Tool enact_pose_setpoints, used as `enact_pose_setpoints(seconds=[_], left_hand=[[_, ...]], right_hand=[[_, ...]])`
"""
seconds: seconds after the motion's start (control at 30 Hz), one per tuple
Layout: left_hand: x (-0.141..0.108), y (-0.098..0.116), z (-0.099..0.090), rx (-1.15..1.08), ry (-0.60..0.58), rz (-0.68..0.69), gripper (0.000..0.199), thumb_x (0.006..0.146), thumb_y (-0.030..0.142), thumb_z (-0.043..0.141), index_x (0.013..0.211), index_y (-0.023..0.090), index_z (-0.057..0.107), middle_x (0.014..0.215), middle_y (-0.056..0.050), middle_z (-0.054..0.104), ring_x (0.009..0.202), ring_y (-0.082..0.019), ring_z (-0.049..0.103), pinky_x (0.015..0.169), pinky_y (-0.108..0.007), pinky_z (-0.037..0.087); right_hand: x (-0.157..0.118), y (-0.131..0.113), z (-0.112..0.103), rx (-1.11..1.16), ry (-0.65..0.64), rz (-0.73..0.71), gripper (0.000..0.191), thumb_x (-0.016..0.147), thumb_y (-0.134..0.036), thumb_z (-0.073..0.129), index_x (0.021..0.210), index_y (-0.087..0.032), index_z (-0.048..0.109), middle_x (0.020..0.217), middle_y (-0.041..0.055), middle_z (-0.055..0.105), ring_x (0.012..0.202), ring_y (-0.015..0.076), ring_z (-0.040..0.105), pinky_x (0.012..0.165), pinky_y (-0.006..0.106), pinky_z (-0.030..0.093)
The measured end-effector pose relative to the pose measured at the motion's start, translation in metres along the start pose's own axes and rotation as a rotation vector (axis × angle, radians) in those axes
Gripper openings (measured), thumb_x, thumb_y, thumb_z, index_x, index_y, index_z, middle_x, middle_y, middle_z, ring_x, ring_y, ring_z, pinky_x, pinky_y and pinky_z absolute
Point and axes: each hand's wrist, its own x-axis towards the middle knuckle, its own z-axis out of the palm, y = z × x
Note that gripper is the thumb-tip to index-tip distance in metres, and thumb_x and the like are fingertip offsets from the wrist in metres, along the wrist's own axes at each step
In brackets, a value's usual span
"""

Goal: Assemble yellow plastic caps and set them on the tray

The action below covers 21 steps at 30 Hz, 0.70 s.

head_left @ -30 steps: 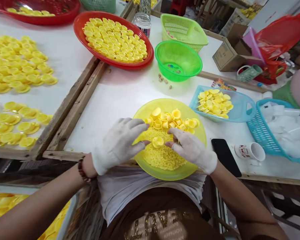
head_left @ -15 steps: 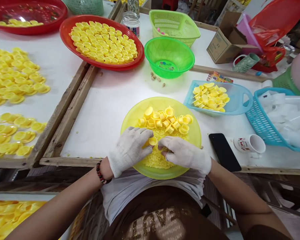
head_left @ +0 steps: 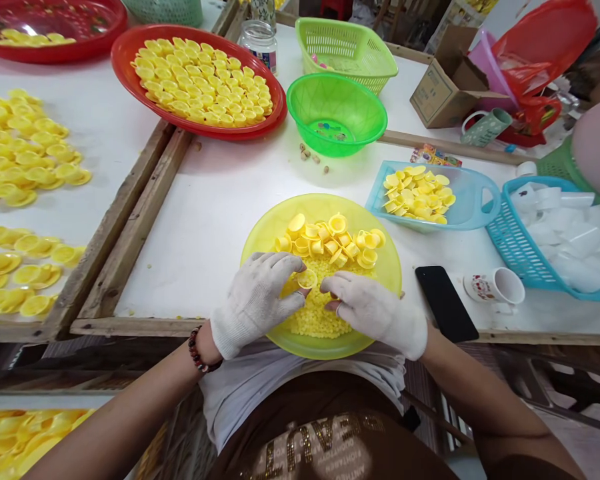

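Note:
My left hand (head_left: 263, 297), in a white knit glove with bare fingertips, pinches a small yellow brimmed plastic cup (head_left: 307, 279) at its rim. The cup tilts toward me, and yellow beads seem to lie inside it. Just right of the cup, my right hand (head_left: 375, 310), gloved alike, has its fingers bent with a gap between thumb and forefinger; nothing shows between them. Both hands are over a translucent yellow basin (head_left: 260, 230). Small yellow beads (head_left: 317, 317) cover its bottom, and a heap of yellow cups (head_left: 330, 240) lies on its far side.
A blue scoop-shaped tray (head_left: 473, 200) with yellow pieces stands to the right, near a phone (head_left: 446, 303), a mug (head_left: 495, 287) and a blue basket (head_left: 525, 250). Farther back are a green bowl (head_left: 337, 110) and a red tray (head_left: 125, 63) of cups. Wooden strips (head_left: 135, 227) edge the table.
My right hand has drawn slightly right, away from the cup. The cup in my left hand now shows a bead-like texture inside. The camera view has shifted a little.

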Motion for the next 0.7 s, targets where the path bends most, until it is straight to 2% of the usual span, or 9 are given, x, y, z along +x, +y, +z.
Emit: enact_pose_setpoints(seconds=[0.07, 0.13, 0.2, 0.27, 0.33, 0.37, 0.5, 0.6, 0.7], left_hand=[[-0.001, 0.0, -0.001, -0.01, 0.025, 0.002, 0.019, 0.088, 0.028, 0.065, 0.102, 0.018, 0.056, 0.101, -0.005, 0.069, 0.095, -0.025, 0.065, 0.086, -0.039, 0.047], [-0.001, 0.001, -0.002, 0.009, 0.032, -0.005, 0.017, 0.088, 0.027, 0.064, 0.1, 0.018, 0.056, 0.101, -0.006, 0.068, 0.094, -0.025, 0.065, 0.086, -0.039, 0.047], [-0.001, 0.002, -0.003, 0.056, 0.024, -0.007, 0.018, 0.087, 0.027, 0.064, 0.1, 0.018, 0.056, 0.1, -0.007, 0.068, 0.092, -0.025, 0.065, 0.084, -0.04, 0.047], [0.0, 0.005, -0.003, 0.117, 0.011, 0.019, 0.019, 0.086, 0.026, 0.065, 0.1, 0.017, 0.057, 0.099, -0.007, 0.068, 0.089, -0.026, 0.064, 0.081, -0.041, 0.047], [0.0, 0.009, -0.003, 0.158, 0.02, 0.065, 0.017, 0.086, 0.025, 0.064, 0.099, 0.017, 0.057, 0.099, -0.008, 0.068, 0.088, -0.026, 0.064, 0.08, -0.041, 0.047], [0.0, 0.011, -0.002, 0.161, 0.029, 0.089, 0.016, 0.087, 0.025, 0.063, 0.099, 0.016, 0.058, 0.099, -0.008, 0.069, 0.088, -0.026, 0.063, 0.079, -0.041, 0.048], [-0.003, 0.018, 0.001, 0.099, 0.055, 0.126, 0.013, 0.089, 0.021, 0.059, 0.1, 0.016, 0.057, 0.098, -0.008, 0.069, 0.087, -0.024, 0.063, 0.08, -0.04, 0.049], [-0.008, 0.017, 0.002, 0.018, 0.044, 0.083, 0.013, 0.089, 0.021, 0.061, 0.101, 0.017, 0.057, 0.1, -0.007, 0.07, 0.09, -0.023, 0.064, 0.083, -0.039, 0.05], [-0.012, 0.013, 0.002, -0.06, 0.041, 0.03, 0.016, 0.09, 0.024, 0.064, 0.102, 0.017, 0.056, 0.102, -0.006, 0.069, 0.093, -0.023, 0.064, 0.086, -0.038, 0.05]], right_hand=[[0.0, -0.002, 0.004, -0.067, -0.146, 0.02, 0.011, 0.093, -0.019, 0.057, 0.103, -0.016, 0.062, 0.102, 0.0086, 0.065, 0.086, 0.0208, 0.062, 0.078, 0.036, 0.051], [0.0, -0.005, 0.006, -0.104, -0.206, 0.03, 0.009, 0.094, -0.022, 0.058, 0.1, -0.017, 0.063, 0.101, 0.0081, 0.066, 0.083, 0.0202, 0.062, 0.074, 0.035, 0.049], [0.001, -0.006, 0.003, -0.079, -0.13, 0.052, 0.01, 0.095, -0.026, 0.057, 0.098, -0.018, 0.062, 0.098, 0.0074, 0.066, 0.085, 0.0205, 0.062, 0.075, 0.034, 0.048], [0.003, -0.007, -0.001, 0.012, 0.045, 0.103, 0.016, 0.097, -0.033, 0.057, 0.1, -0.018, 0.06, 0.095, 0.0064, 0.065, 0.084, 0.02, 0.061, 0.075, 0.034, 0.046], [0.008, -0.008, -0.004, 0.151, 0.187, 0.135, 0.022, 0.095, -0.038, 0.06, 0.104, -0.018, 0.056, 0.086, 0.0024, 0.063, 0.076, 0.0171, 0.058, 0.071, 0.033, 0.045], [0.01, -0.009, -0.004, 0.224, 0.219, 0.135, 0.023, 0.093, -0.037, 0.063, 0.104, -0.019, 0.054, 0.081, -0.0002, 0.061, 0.071, 0.0154, 0.056, 0.068, 0.032, 0.044], [0.017, -0.009, -0.002, 0.476, 0.177, 0.096, 0.016, 0.088, -0.03, 0.065, 0.097, -0.021, 0.055, 0.076, -0.0038, 0.058, 0.065, 0.012, 0.052, 0.064, 0.028, 0.043], [0.012, -0.004, -0.003, 0.675, 0.09, 0.115, 0.014, 0.094, -0.03, 0.054, 0.105, -0.02, 0.057, 0.08, -0.0025, 0.061, 0.065, 0.0109, 0.055, 0.062, 0.026, 0.046], [0.001, 0.004, -0.01, 0.646, 0.065, 0.107, 0.014, 0.094, -0.02, 0.047, 0.102, -0.02, 0.058, 0.082, -0.0016, 0.062, 0.068, 0.0107, 0.057, 0.064, 0.026, 0.047]])
